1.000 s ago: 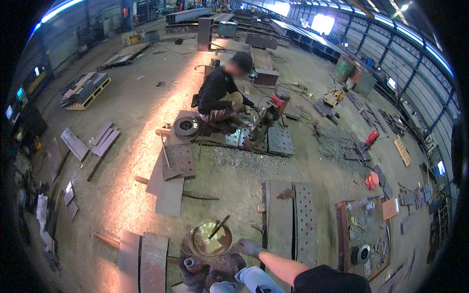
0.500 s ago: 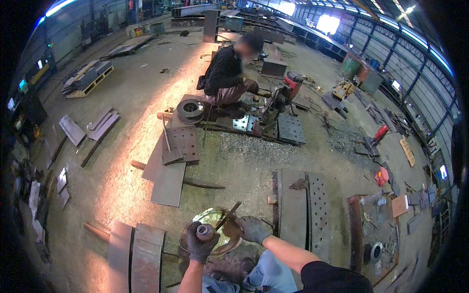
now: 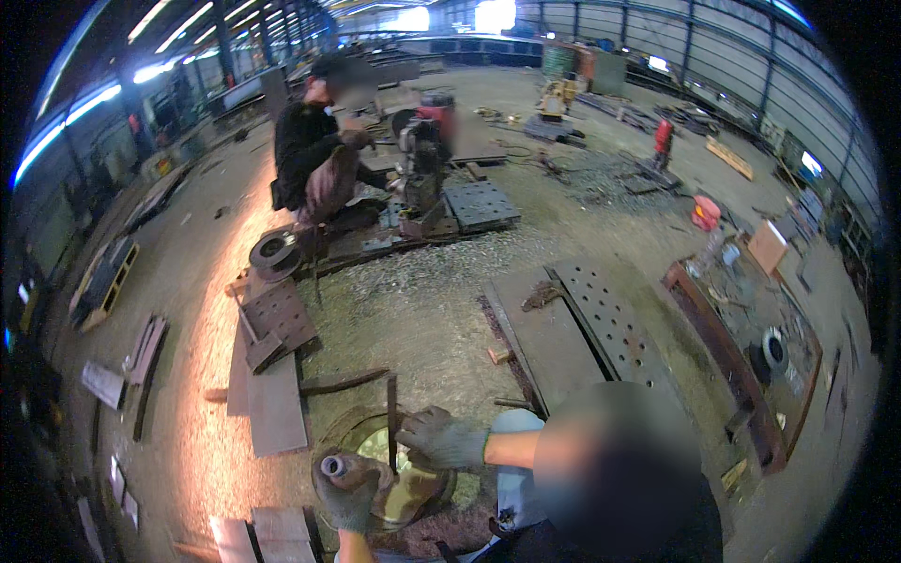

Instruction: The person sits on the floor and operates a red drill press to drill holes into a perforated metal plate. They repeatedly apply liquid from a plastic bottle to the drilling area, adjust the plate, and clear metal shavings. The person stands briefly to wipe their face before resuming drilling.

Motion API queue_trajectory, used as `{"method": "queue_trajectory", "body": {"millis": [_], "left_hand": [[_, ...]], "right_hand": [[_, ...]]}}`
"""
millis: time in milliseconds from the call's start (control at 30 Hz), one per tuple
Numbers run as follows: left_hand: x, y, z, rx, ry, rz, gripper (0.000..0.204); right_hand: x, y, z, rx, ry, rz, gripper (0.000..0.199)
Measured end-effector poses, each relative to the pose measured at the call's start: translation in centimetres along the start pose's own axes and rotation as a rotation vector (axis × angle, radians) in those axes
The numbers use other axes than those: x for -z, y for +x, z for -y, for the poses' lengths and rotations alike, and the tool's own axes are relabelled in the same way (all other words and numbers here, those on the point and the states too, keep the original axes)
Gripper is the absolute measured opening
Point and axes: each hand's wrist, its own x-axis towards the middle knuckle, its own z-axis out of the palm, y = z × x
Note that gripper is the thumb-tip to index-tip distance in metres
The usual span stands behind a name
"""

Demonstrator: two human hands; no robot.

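Observation:
In my gloved left hand (image 3: 345,507), low in the middle, is a brown bottle-shaped thing (image 3: 355,469) with a round, ring-like end facing up. The fingers wrap round its body. My gloved right hand (image 3: 439,439) is just to its right, fingers bent and pressed together over the rim area of a round, shallow pan (image 3: 413,493). Something yellowish and shiny shows inside the pan. A dark flat bar (image 3: 392,408) stands up from the pan beside my right fingertips; whether they touch it I cannot tell.
Steel plates, one full of holes (image 3: 601,310), lie to the right. More plates (image 3: 275,394) and a hammer (image 3: 258,338) lie to the left. Beyond, a person (image 3: 319,159) crouches at a red-and-black cutting machine (image 3: 424,155). A rusty metal tray (image 3: 723,357) stands at far right.
The view has swung to the right and tilted up, so the scene has shifted left and the far hall shows more. The bottle-shaped thing stays in my left hand. The bar now stands more upright.

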Motion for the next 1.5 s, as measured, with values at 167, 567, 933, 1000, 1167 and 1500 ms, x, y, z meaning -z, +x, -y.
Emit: {"method": "queue_trajectory", "body": {"millis": [167,567,933,1000,1167,1500], "left_hand": [[-1.9,-1.9,-3.2,-0.024,0.142,-0.128,0.058],[2.9,-3.5,-0.6,0.162,-0.212,-0.065,0.065],[1.3,-4.2,-3.9,0.145,-0.017,-0.152,0.06],[1.1,-3.6,-2.0,0.178,-0.201,-0.102,0.057],[2.0,-3.1,-0.8,0.184,-0.249,-0.122,0.06],[4.1,-3.3,1.1,0.089,0.185,-0.162,0.065]], "right_hand": [[-1.9,0.3,-0.1,-0.058,-0.056,-0.181,0.033],[-2.1,0.4,0.1,-0.002,-0.082,-0.192,0.015],[0.6,3.8,1.4,0.39,-0.239,-0.148,0.043],[-2.7,4.9,-0.5,0.365,-0.314,-0.022,0.037],[-9.3,8.3,-0.8,0.267,-0.52,0.317,0.02],[-10.4,10.0,1.0,0.152,-0.48,0.735,0.022]]}}
